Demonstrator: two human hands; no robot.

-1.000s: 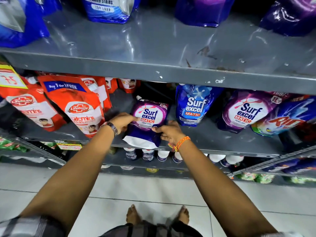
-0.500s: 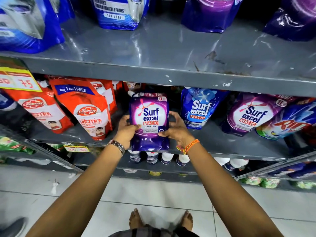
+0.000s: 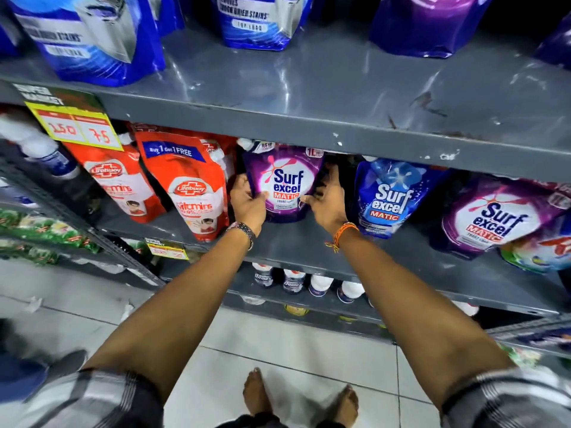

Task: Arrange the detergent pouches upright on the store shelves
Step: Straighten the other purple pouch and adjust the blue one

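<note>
A purple Surf excel pouch (image 3: 285, 180) stands upright on the grey middle shelf (image 3: 309, 245), set back under the upper shelf. My left hand (image 3: 247, 202) grips its left edge and my right hand (image 3: 327, 199) grips its right edge. To its right a blue Surf excel pouch (image 3: 389, 199) leans a little, and further right another purple Surf excel pouch (image 3: 491, 220) lies tilted against other packs.
Red Lifebuoy pouches (image 3: 188, 183) stand left of the held pouch. The upper shelf (image 3: 340, 97) carries blue and purple pouches. White-capped bottles (image 3: 293, 281) fill the shelf below. A yellow price tag (image 3: 77, 126) hangs at the left. My bare feet are on the tiled floor.
Both hands have lifted the purple pouch from lying flat at the shelf's front, stood it upright, and pushed it further back on the shelf.
</note>
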